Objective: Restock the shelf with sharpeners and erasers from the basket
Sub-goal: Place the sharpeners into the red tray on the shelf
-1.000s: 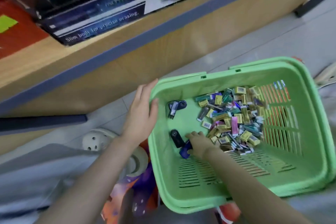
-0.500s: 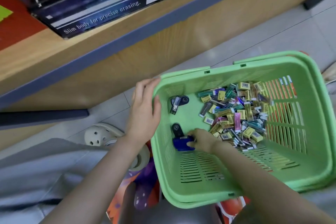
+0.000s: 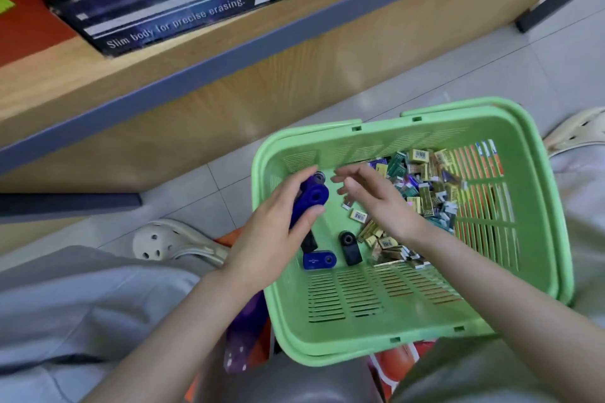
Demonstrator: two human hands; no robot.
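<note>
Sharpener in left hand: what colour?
The sharpener is dark blue, seen best in the head view.

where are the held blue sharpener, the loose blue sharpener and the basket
held blue sharpener (image 3: 314,196): head view, round end
loose blue sharpener (image 3: 319,260): head view, top face
basket (image 3: 343,353): head view, near rim
</note>
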